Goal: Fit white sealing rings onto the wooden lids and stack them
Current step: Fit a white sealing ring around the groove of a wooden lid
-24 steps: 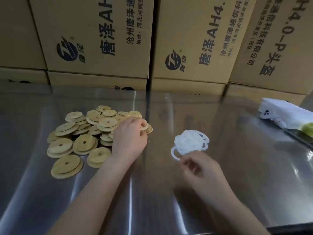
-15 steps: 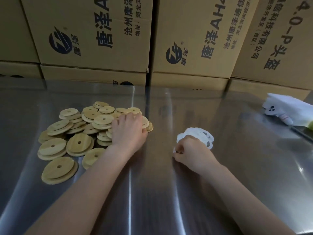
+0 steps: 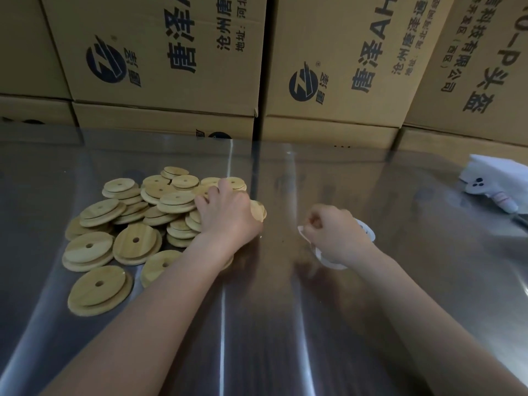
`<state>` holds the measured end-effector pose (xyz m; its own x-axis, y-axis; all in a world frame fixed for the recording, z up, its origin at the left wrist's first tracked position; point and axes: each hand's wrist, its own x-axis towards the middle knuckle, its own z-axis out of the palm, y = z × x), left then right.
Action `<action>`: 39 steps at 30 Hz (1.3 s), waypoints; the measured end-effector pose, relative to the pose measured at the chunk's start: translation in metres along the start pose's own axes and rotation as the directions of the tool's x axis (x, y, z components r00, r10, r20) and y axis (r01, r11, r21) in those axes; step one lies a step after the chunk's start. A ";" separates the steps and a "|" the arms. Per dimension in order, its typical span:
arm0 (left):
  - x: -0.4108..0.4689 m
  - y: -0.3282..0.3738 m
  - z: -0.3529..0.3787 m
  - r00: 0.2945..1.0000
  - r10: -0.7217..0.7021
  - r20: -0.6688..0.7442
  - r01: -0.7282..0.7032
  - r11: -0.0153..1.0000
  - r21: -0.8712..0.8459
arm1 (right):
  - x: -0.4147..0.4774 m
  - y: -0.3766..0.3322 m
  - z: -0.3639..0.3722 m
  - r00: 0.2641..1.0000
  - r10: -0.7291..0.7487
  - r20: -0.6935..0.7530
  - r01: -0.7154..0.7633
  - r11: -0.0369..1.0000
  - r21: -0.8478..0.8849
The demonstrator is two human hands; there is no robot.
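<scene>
Right now the left hand (image 3: 225,212) lies on the right edge of the loose heap of wooden lids (image 3: 128,224), fingers bent over them; can't tell if it's got one gripped. The right hand (image 3: 334,232) is curled tight, pinching the white rings (image 3: 367,230) on the table (image 3: 285,324) near the heap. Risk: thin rings prob cling together, so 2+ lift at once; tugging a lid out could spread the heap

Both bare forearms reach forward; left hand (image 3: 228,215) lies palm down, fingers bent, grip unclear; right hand (image 3: 334,232) is fisted around white sealing rings (image 3: 367,228)
</scene>
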<state>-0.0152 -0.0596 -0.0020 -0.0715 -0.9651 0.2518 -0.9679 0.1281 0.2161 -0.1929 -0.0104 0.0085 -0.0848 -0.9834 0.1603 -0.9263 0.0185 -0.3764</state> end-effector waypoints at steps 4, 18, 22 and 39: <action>-0.009 0.004 0.007 0.997 0.024 -0.072 -0.026 0.999 -0.027 | -0.003 0.009 0.006 0.993 -0.034 -0.110 0.062 0.962 0.265; -0.061 0.015 -0.010 0.971 -0.195 -0.137 -0.022 0.500 -0.866 | -0.009 0.017 0.002 0.960 -0.184 -0.209 0.275 0.503 0.820; -0.068 0.012 -0.014 0.965 -0.193 0.178 0.187 0.034 -0.982 | -0.010 0.016 0.005 0.970 -0.202 -0.135 0.205 0.382 0.901; -0.064 0.014 0.004 0.928 0.138 0.347 0.365 -0.138 -0.921 | -0.017 -0.006 0.024 0.972 -0.112 -0.208 0.236 0.474 0.849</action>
<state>-0.0253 0.0028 -0.0185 -0.2831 -0.9570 -0.0639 0.3291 -0.1595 0.9307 -0.1770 0.0015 -0.0137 -0.0551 -0.9204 0.3872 -0.1473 -0.3760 -0.9148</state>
